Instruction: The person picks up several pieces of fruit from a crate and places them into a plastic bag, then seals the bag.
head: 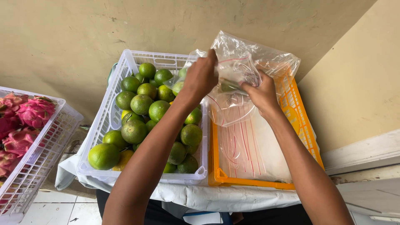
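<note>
Both hands are up on a clear crinkly plastic bag [246,62] held above the orange plastic crate [306,137]; left hand [201,77] pinches its top edge, right hand [262,92] grips the side; white plastic basket [112,112] of green citrus fruit [141,104] sits just left.

- Plain tan painted wall [83,37] behind, a bit scuffed.
- White tiled floor [54,208] below.
- Wrinkled white cloth [216,198] over the table.
- White wooden trim [366,154] at right.

Wall [125,29] behind, white crate [109,116] beside orange crate [306,137].
</note>
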